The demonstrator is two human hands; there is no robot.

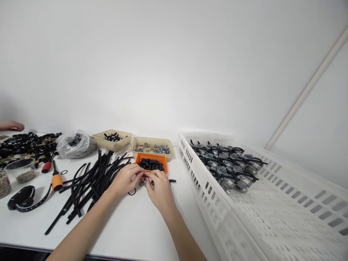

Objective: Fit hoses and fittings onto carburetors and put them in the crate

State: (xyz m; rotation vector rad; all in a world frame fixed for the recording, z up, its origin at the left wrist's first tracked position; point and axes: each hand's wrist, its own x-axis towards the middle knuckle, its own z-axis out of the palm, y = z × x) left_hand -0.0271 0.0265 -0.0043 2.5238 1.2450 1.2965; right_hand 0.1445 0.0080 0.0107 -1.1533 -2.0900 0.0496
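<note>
My left hand (127, 180) and my right hand (161, 190) meet at the front of an orange basket (165, 165) that holds small black parts (150, 164). Fingers of both hands are pinched together, and whatever lies between them is too small or hidden to name. Small round metal parts (141, 183) show on the table just under the fingertips. A black ring (132, 192) lies beside my left hand. Past my right fingers a short black piece (172, 181) sticks out. Left of my left wrist is a loose pile of black tubes (89, 188).
A white slotted crate (206, 203) with rows of metal-and-black assemblies (223, 159) stands at the right. Behind are two beige trays (171, 154) of parts. Leftward are a plastic bag (77, 145), an orange-handled tool (57, 182), a cup (25, 170) and another person's hand (13, 125).
</note>
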